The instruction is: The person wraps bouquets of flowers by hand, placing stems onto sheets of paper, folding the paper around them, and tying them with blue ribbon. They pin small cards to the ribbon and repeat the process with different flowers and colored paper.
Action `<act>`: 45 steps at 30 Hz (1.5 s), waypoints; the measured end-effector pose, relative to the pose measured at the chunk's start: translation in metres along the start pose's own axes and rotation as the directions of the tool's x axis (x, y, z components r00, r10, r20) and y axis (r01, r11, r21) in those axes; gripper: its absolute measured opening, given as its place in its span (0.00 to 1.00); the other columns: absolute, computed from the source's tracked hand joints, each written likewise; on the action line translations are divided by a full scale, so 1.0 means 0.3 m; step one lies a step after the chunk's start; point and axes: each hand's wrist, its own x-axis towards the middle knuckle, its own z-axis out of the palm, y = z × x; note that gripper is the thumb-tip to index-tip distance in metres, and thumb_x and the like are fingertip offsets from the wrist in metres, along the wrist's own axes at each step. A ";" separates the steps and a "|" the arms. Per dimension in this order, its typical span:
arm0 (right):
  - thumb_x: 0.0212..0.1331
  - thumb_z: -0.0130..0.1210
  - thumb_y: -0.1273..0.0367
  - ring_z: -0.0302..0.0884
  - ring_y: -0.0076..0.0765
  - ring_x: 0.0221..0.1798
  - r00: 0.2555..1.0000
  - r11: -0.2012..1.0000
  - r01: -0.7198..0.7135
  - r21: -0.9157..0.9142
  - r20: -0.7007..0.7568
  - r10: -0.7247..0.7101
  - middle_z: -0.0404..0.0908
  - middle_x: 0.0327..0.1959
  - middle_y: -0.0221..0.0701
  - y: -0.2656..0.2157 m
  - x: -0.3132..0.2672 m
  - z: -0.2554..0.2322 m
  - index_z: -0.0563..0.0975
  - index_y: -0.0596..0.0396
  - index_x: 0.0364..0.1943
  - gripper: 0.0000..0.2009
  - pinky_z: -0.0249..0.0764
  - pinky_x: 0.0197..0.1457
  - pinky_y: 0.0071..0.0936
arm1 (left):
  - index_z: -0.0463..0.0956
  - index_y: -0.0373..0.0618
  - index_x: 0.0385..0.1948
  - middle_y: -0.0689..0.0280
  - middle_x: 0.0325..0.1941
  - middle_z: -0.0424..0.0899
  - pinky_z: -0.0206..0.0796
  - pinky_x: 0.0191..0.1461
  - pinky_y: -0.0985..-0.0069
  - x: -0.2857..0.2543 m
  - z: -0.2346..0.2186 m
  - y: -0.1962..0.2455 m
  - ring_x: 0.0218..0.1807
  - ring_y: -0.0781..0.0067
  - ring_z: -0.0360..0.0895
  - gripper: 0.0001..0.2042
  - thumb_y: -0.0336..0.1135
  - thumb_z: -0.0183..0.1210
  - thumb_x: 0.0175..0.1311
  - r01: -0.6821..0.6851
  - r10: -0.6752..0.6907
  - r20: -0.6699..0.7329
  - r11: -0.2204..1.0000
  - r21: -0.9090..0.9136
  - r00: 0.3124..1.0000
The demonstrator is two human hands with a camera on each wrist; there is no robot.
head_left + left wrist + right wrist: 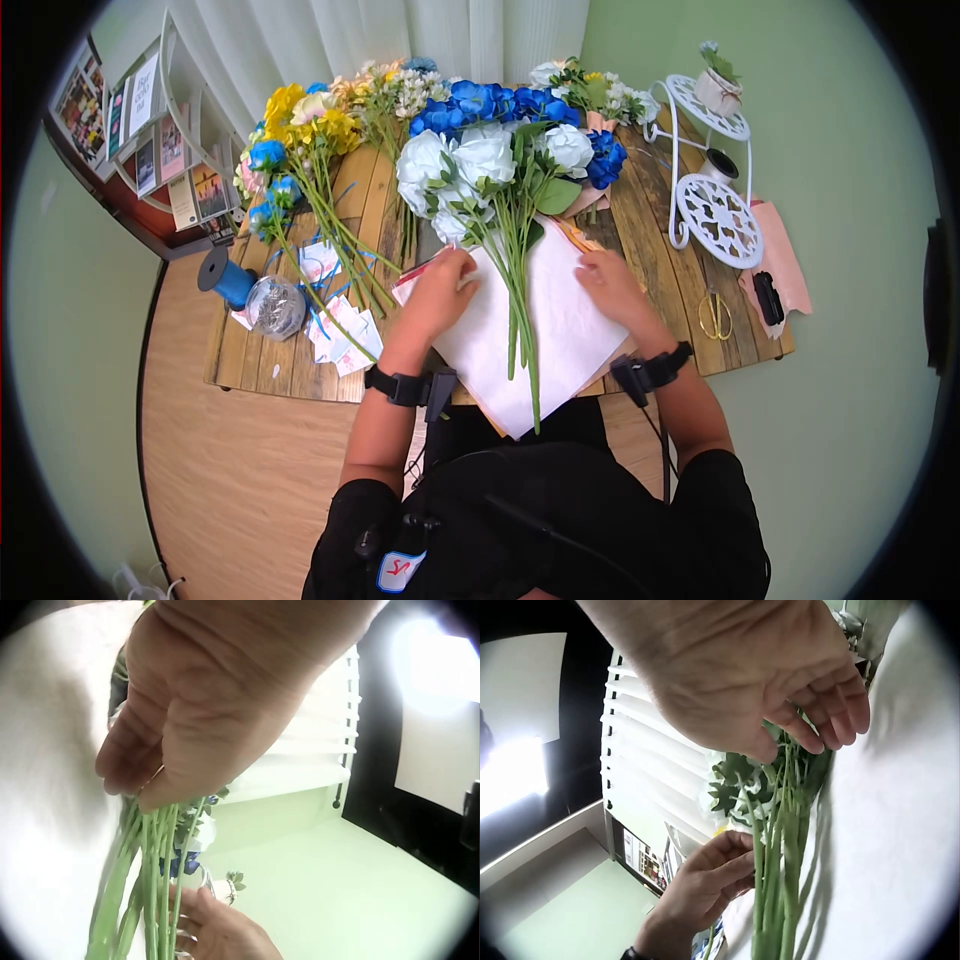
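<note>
A bouquet of pale blue-white artificial flowers (485,160) and deep blue hydrangeas (480,105) lies on white wrapping paper (585,320). Its green stems (518,300) run toward the person, past the paper's near corner. On the left side of the paper is my left hand (442,292), fingers bent loosely, thumb apart from them in the head view. My right hand (612,288) lies over the paper's right edge, its fingers relaxed and slightly spread. The right wrist view shows those fingers (832,724) beside the stems, not wrapped round them. Orange sheet edges show under the white paper.
Left are yellow flowers (300,112), loose stems, printed cards (345,335), a blue ribbon spool (226,277) and a clear jar (275,307). Right are a white metal stand (718,220), gold-handled scissors (715,315) and a black object (768,298) on pink material (785,250).
</note>
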 end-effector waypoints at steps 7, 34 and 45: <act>0.41 0.63 0.65 0.73 0.38 0.31 0.955 0.981 -0.176 -0.082 0.226 0.190 0.75 0.28 0.39 0.121 -0.020 -0.135 0.75 0.61 0.30 0.15 0.70 0.35 0.30 | 0.76 0.41 0.33 0.55 0.36 0.76 0.66 0.44 0.64 -0.051 -0.144 -0.009 0.43 0.53 0.73 0.15 0.37 0.64 0.44 0.214 -0.132 -0.186 0.807 0.551 0.974; 0.46 0.61 0.70 0.67 0.20 0.24 0.932 0.918 -0.317 0.237 0.257 0.256 0.74 0.21 0.28 0.028 -0.047 -0.193 0.75 0.63 0.25 0.09 0.64 0.27 0.20 | 0.75 0.36 0.36 0.59 0.21 0.76 0.65 0.30 0.74 -0.100 -0.181 -0.045 0.24 0.66 0.74 0.14 0.25 0.61 0.44 0.276 -0.241 -0.191 0.944 0.180 0.951; 0.54 0.56 0.68 0.66 0.15 0.26 0.929 0.864 -0.303 0.402 0.326 0.174 0.75 0.24 0.25 -0.167 -0.021 -0.216 0.76 0.64 0.30 0.10 0.63 0.29 0.18 | 0.71 0.33 0.23 0.59 0.18 0.75 0.62 0.26 0.75 -0.068 -0.171 -0.063 0.21 0.72 0.71 0.09 0.31 0.57 0.55 0.295 -0.309 -0.115 0.948 -0.122 0.944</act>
